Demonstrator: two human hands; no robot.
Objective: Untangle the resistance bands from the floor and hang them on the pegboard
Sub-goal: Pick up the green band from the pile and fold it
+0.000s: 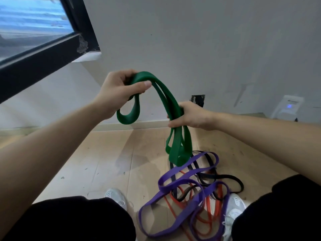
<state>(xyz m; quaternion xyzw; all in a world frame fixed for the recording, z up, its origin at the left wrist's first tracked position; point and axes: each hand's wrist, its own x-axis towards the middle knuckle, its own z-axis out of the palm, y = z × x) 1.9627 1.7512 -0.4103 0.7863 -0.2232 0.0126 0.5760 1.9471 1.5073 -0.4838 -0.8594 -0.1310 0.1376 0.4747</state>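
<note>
- While the floor (104, 162) is carrying a tangle between the two shoes, the step in hand is looking like freeing one band from it.
- Down there the purple band (173, 183) is sprawling widest, with the orange band (217, 204) and the black band (231, 180) threading through its loops.
- Up above, the green band (166, 94) is arching between both hands in doubled strands. Its lower end is dangling over the heap, and whether it is touching I cannot tell.
- Left hand (119, 91) is gripping the top of the arch, fingers curled round, a loop drooping below.
- Right hand (189, 117) is clutching the strands lower down, bunching them together.
- Next move, I'd say: shaking green out into one open loop and carrying it off. No pegboard is showing.
- Counting: two hands, two shoes, one green, seemingly one orange. Purple and black could each be one or two.
</note>
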